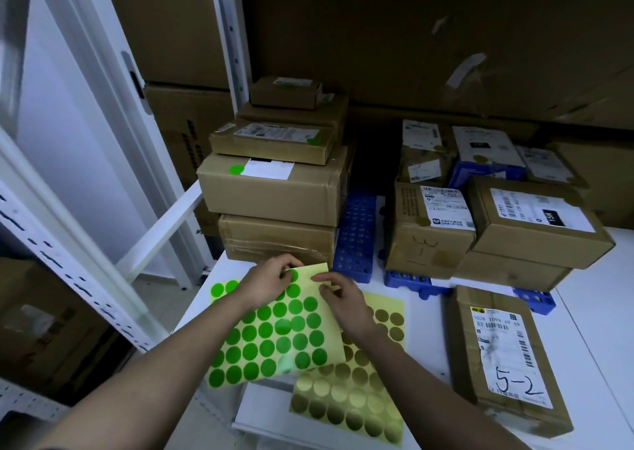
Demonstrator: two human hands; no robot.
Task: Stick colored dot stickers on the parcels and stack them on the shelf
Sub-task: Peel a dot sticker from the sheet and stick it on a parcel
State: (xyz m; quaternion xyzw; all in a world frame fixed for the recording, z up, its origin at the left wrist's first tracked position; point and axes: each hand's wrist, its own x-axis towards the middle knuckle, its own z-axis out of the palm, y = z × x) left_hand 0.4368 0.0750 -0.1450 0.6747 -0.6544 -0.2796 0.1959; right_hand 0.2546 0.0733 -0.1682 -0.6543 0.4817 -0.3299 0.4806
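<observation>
Head view. The left hand, at about 7 o'clock from the frame centre, has its fingers curled at the top edge of the green dot sticker sheet, thumb and forefinger pinching at a green dot near the sheet's upper corner. The right hand, just at 3 o'clock of the left, pinches the sheet's top right edge between curled fingertips, the sheet's corner lifted slightly off the surface. The green sheet lies on the white table and overlaps the gold dot sticker sheet, which extends toward 5 o'clock beneath it; both sheets still carry many dots.

At 12 o'clock of the hands stands a stack of parcels: five cardboard boxes, widest low, smallest on top. The third box from the top bears a green dot just beside its white label; the box above it bears another green dot near its right corner.

At 2 o'clock a second group of parcels rests on blue perforated trays; several of these boxes show gold dots on or beside their labels. One tray leans upright between the two groups; its holes appear to hold small round items, but these cannot be identified.

At 4 o'clock a flat parcel marked "5-2" lies alone on the table, label upward. A white shelf frame runs along the 9 o'clock side.
</observation>
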